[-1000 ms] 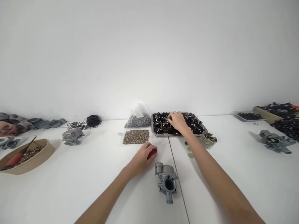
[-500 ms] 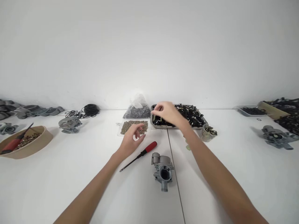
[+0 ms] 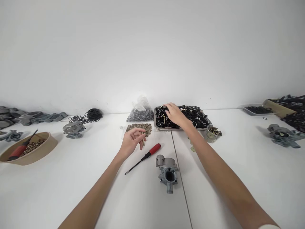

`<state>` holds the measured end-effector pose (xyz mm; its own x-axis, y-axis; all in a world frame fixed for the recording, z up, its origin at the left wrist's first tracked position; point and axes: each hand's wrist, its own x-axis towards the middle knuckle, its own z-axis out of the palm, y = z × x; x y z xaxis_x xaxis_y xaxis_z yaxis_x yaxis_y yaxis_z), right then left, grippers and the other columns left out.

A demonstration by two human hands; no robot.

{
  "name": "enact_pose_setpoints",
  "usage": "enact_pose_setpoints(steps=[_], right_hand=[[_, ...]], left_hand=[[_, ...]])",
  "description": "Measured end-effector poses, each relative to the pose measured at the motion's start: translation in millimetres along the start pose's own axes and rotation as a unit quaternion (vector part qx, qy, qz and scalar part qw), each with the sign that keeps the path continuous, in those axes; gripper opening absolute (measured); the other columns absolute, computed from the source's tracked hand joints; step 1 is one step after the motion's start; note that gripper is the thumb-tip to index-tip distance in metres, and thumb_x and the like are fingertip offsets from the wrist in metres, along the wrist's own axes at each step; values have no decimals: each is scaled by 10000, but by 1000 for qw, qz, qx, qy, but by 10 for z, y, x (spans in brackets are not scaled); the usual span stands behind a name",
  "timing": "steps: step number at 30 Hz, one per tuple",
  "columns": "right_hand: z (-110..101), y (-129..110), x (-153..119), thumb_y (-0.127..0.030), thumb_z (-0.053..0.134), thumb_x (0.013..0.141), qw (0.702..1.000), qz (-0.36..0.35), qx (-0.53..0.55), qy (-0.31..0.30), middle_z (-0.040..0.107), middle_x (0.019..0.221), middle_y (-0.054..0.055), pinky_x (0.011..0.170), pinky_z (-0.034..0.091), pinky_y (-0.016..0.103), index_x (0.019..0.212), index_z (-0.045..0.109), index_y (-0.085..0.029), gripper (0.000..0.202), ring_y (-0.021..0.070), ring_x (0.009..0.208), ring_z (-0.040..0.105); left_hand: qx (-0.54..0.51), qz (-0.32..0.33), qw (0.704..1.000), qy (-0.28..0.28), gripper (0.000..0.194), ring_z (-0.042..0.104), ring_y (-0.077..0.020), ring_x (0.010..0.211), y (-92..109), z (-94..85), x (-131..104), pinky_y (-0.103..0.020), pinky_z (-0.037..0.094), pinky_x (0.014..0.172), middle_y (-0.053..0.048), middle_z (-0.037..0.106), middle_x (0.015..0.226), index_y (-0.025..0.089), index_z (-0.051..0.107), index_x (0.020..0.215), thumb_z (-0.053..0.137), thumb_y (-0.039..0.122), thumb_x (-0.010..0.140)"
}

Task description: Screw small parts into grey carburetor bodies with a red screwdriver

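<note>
My left hand [image 3: 132,140] pinches a small brass-coloured pin [image 3: 143,140] between thumb and fingers, just in front of a shallow container of small brass parts [image 3: 147,128]. Over the left half of a metal tray [image 3: 162,128] heaped with small black parts [image 3: 196,117], my right hand [image 3: 175,113] reaches down with thumb and fingers apart. Another brass-coloured piece [image 3: 164,120] shows among the black parts below it. A carburetor [image 3: 168,173] stands on the table between my forearms. Beside it lies a screwdriver [image 3: 144,157] with a red and black handle.
Behind the brass parts sits a clear bag of dark small pieces [image 3: 140,114]. A cup of flat metal pieces [image 3: 213,133] is right of my right forearm. Leftward are a beige bowl [image 3: 51,144], another carburetor [image 3: 74,129] and black rings [image 3: 94,114]; a carburetor [image 3: 284,136] stands far right.
My left hand has closed on a brass-coloured pin. My right hand has shifted slightly right, with its fingers turned down toward the black parts. The view has shifted a little.
</note>
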<state>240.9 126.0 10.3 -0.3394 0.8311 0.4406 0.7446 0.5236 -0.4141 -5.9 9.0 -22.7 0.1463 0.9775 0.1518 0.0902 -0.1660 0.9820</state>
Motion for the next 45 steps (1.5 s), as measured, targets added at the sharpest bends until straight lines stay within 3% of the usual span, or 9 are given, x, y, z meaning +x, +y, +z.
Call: enact_pose_setpoints(steps=[3, 7, 12, 16, 19, 23, 30, 36, 45], right_hand=[[33, 241, -4, -124, 496, 915, 1000, 0, -16, 2, 617, 1268, 149, 1099, 361, 479, 1208, 644, -135, 329, 291, 1224, 514], [88, 257, -12, -125, 550, 881, 999, 27, -9, 21, 674, 1123, 165, 1091, 339, 544, 988, 705, -120, 188, 337, 1196, 516], [-173, 47, 30, -198, 536, 904, 993, 93, 71, 8, 687, 1144, 175, 1007, 465, 458, 1116, 676, -96, 274, 274, 1103, 615], [-238, -259, -6, -240, 684, 779, 966, 104, 185, -148, 761, 920, 96, 781, 579, 308, 983, 736, -131, 237, 211, 859, 713], [-45, -495, -95, -173, 683, 722, 922, 99, 256, -273, 762, 775, 69, 693, 596, 255, 800, 756, -134, 113, 188, 750, 726], [167, -661, -196, -158, 670, 706, 880, 99, 305, -349, 760, 756, 81, 686, 609, 253, 746, 752, -121, 99, 181, 731, 726], [110, -717, -211, -182, 668, 736, 866, 114, 330, -357, 760, 782, 91, 731, 610, 251, 744, 751, -112, 109, 152, 724, 714], [139, -718, -215, -185, 705, 728, 863, 138, 329, -359, 752, 735, 89, 689, 610, 253, 684, 735, -121, 84, 156, 689, 713], [139, -713, -233, -199, 715, 741, 850, 148, 363, -352, 756, 746, 92, 698, 615, 258, 764, 743, -106, 99, 154, 683, 715]], left_hand=[[-10, -5, 1000, -5, 334, 586, -132, 411, -2, 12, -5, -296, 474, 521, -11, 671, 653, 128, 591, 1045, 676, 386, 851], [-16, -3, 1000, 13, 340, 623, -141, 467, 3, 20, -6, -300, 504, 573, -15, 686, 655, 136, 571, 1067, 696, 356, 841], [-32, 32, 996, 74, 266, 644, -145, 506, 51, -3, 2, -315, 533, 604, -37, 708, 685, 131, 582, 916, 729, 327, 811], [-38, 58, 991, 111, 258, 658, -170, 505, 112, -48, -1, -339, 562, 621, -19, 669, 573, 115, 613, 884, 763, 295, 777], [-47, 65, 988, 130, 271, 675, -192, 510, 133, -84, 7, -361, 580, 623, -36, 685, 582, 106, 621, 881, 772, 300, 766], [-48, 69, 987, 136, 277, 675, -191, 503, 115, -95, 19, -357, 582, 620, -38, 689, 573, 111, 612, 871, 778, 302, 759], [-37, 63, 989, 126, 288, 665, -186, 482, 82, -56, -10, -352, 570, 615, -42, 690, 561, 121, 600, 840, 792, 316, 748], [-68, 71, 987, 128, 310, 681, -189, 529, 51, -126, 33, -382, 591, 623, -33, 692, 602, 112, 631, 864, 808, 327, 729], [-57, 61, 992, 97, 272, 690, -185, 614, 1, -146, 41, -414, 608, 691, -66, 715, 725, 92, 735, 896, 818, 269, 707]])
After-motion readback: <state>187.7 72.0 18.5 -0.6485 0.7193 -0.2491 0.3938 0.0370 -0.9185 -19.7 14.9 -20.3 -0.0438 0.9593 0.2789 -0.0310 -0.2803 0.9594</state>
